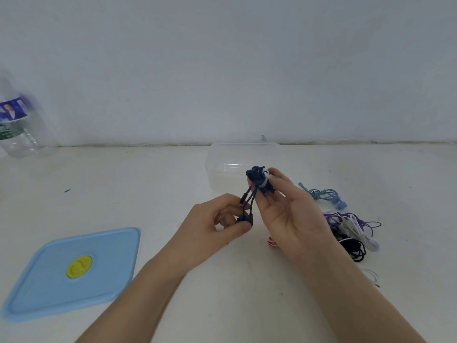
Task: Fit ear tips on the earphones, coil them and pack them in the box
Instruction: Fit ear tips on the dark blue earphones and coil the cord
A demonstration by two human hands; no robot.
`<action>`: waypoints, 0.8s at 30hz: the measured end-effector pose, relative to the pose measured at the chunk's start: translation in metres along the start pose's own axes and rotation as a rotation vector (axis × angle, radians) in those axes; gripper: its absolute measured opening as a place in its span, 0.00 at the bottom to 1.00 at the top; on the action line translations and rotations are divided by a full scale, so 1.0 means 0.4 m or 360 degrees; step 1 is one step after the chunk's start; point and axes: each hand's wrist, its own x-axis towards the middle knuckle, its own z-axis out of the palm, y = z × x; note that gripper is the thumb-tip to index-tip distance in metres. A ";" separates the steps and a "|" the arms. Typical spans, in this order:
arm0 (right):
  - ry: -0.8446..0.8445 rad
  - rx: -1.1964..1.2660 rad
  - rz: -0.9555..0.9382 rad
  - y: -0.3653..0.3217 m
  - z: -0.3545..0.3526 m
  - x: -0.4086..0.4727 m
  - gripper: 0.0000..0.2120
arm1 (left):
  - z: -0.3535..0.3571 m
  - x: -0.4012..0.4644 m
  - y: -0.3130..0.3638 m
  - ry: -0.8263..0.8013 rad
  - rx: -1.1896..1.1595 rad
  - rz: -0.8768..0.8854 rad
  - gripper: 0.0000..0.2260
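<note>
Blue lid [71, 271], 8 o'clock, flat on table [173, 174]. Left hand [212, 226]: pinches earbud ends of navy earphones [257, 180]. Right hand [289, 216]: fingertips grip the bundle, white tie round it. Clear box [222, 167], 12 o'clock, open. Spare earphones [351, 231], 3 o'clock. Advice: keep cable taut, tuck ends before boxing.
</note>
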 end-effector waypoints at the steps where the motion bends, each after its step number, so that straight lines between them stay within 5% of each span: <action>1: 0.0013 -0.0082 -0.0071 -0.003 -0.003 0.002 0.12 | -0.002 0.001 0.000 0.0010 0.0002 -0.0011 0.09; 7: 0.0193 -0.1588 -0.0949 -0.024 -0.042 0.013 0.12 | -0.004 0.010 -0.007 0.0195 -0.0038 -0.0082 0.08; 11: 0.0114 -0.2247 -0.1076 -0.019 -0.058 0.008 0.20 | -0.003 0.012 -0.012 0.0238 -0.0078 -0.0082 0.07; 24: -0.0411 -0.2674 -0.0649 0.014 -0.050 -0.016 0.20 | 0.001 0.019 -0.004 0.0299 -0.0188 -0.0030 0.09</action>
